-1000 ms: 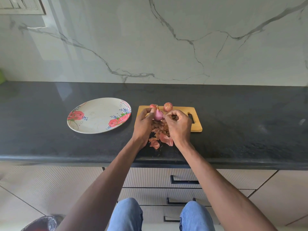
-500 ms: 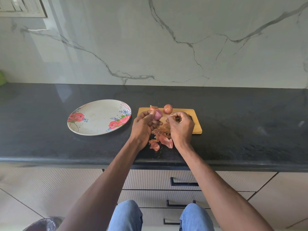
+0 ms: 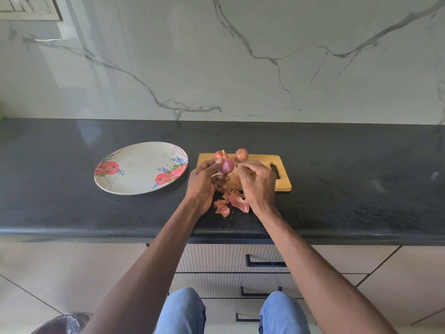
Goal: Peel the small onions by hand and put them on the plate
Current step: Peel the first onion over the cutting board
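1. Onion (image 3: 226, 165) sits mid-frame, pinched in the left hand (image 3: 204, 183) over the cutting board (image 3: 284, 183), looking mostly peeled.
2. Right hand (image 3: 257, 182) is curled just beside it; can't tell if it's got a scrap of skin.
3. Tip: check for leftover papery bits, then move it left onto the plate (image 3: 134, 168), which has nothing on it yet.
4. Two more onions (image 3: 241, 155) wait at the board's top edge.

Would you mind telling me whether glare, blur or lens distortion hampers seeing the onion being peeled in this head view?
Head view: daylight puts a pale sheen on the countertop left of centre, away from the work; the wide lens bows the counter edge slightly; the onion in the left hand is sharp and evenly lit; the right hand hides part of the peels.
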